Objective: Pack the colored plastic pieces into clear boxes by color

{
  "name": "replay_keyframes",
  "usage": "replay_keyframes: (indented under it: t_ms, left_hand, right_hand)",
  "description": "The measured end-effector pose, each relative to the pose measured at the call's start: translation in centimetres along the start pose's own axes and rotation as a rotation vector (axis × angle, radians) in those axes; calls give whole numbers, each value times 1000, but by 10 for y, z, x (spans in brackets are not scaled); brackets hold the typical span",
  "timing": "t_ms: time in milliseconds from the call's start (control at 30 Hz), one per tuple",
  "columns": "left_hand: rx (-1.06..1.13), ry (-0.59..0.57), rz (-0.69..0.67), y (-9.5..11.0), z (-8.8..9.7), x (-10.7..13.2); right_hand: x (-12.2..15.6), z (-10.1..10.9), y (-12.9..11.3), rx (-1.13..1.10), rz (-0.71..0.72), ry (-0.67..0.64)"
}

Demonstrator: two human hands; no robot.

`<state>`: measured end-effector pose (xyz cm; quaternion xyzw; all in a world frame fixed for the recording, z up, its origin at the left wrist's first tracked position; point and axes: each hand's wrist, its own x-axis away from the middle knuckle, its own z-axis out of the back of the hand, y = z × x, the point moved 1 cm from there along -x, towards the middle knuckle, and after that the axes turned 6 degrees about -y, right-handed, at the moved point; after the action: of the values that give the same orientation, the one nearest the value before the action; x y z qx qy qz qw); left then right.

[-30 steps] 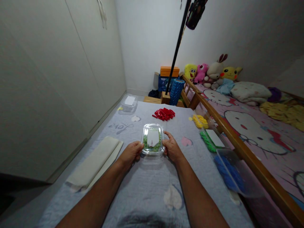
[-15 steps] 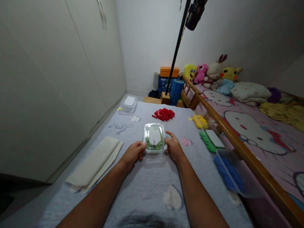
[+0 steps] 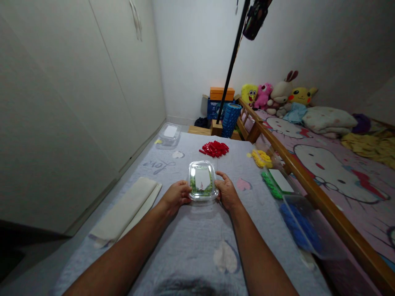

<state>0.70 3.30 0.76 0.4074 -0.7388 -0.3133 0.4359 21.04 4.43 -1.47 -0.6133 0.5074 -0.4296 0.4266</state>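
The left hand (image 3: 176, 195) and the right hand (image 3: 227, 192) grasp a clear plastic box (image 3: 204, 197) between them, the fingers closed on its left and right edges. The box is over the middle of the desk (image 3: 191, 246); whether it touches the top, I cannot tell. Beyond it lies a heap of red pieces (image 3: 215, 149). A folded cloth (image 3: 126, 211) lies to the left, and yellow pieces (image 3: 261, 158), green pieces (image 3: 270, 186) and blue pieces (image 3: 299, 227) sit along the right side
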Motion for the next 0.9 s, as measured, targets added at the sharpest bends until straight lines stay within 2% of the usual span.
replay_keyframes:
  t_ms: [333,533,633,800,900]
  left_hand:
    - [-61,22,-15,2,2,6]
    - [-74,28,2,2,2,9]
    - [-79,26,-3,1,3,8]
    - [-141,16,7,-3,4,7]
    - [-193,7,11,-4,3,9]
  right_hand:
    - [1,3,-3,29,-3,-18]
    - [3,10,-14,105,-89,-59]
    - [7,17,-21,142,-149,-124]
    - [18,21,-29,279,-284,-322]
    - [22,20,-30,229,-278,-344]
